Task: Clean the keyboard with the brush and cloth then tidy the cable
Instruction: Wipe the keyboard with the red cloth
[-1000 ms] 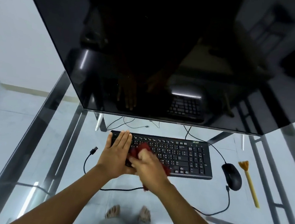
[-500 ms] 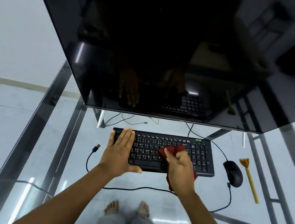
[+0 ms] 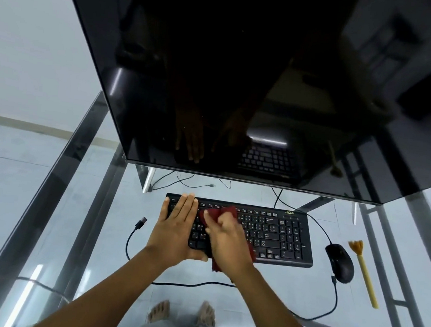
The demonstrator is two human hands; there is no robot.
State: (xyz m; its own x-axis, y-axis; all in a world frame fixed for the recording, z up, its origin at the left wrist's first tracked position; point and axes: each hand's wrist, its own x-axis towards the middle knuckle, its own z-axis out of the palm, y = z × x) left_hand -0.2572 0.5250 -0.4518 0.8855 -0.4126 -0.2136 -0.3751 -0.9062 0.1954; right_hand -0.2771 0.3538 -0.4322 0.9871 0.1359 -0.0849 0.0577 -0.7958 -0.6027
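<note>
A black keyboard (image 3: 275, 235) lies on the glass desk below the monitor. My left hand (image 3: 176, 227) rests flat on its left end, fingers together and pointing away from me. My right hand (image 3: 226, 236) presses a dark red cloth (image 3: 221, 212) onto the keys just right of the left hand; cloth ends hang below the keyboard's front edge. The keyboard's black cable (image 3: 131, 236) loops off to the left, its USB plug (image 3: 141, 222) lying loose on the glass. A yellow brush (image 3: 363, 270) with tan bristles lies at the far right, untouched.
A large dark monitor (image 3: 241, 88) overhangs the back of the desk. A black mouse (image 3: 340, 262) sits between keyboard and brush, its cable curving toward me. The glass desk (image 3: 75, 229) has metal frame bars left and right. My bare feet show through the glass.
My right hand with the cloth swept from the keyboard's left part to its right-middle, then back left beside my left hand. The left hand stayed on the left end.
</note>
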